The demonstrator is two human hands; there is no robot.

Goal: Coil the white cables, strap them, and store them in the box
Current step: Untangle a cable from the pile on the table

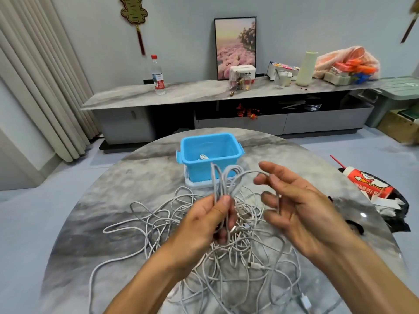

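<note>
Cable work is at an early stage, judged from the layout. Nearest the viewer, from 5 to 8 o'clock on the round grey marble-pattern bench (118,182), a loose tangle of thin white cables (226,252) lies uncoiled, with a white plug end (305,301) at 5 o'clock. No strap can be made out anywhere in view.

Above the tangle, at bench centre, the left hand (204,220) pinches a partly formed coil of white cable (223,184) between thumb and curled fingers. The coil's long axis runs near vertical, tilted slightly toward 1 o'clock, with its closed loops pointing up and away toward the box and its gathered lower end inside the grip. Loose tails drop from the grip into the tangle.

The right hand (301,207) sits at 3 o'clock of the coil, fingers spread and relaxed. One strand arcs from the coil top across to this hand and runs down between its fingers (271,199); it guides the strand rather than clamping it.

Beyond the hands, at 12 o'clock, the open blue plastic box (190,155) stands on a white base (197,184). One small white cable (203,157) already lies inside it.

Remaining, by this estimate: finish the present coil, strap it, store it, then repeat for the whole tangle.
</note>
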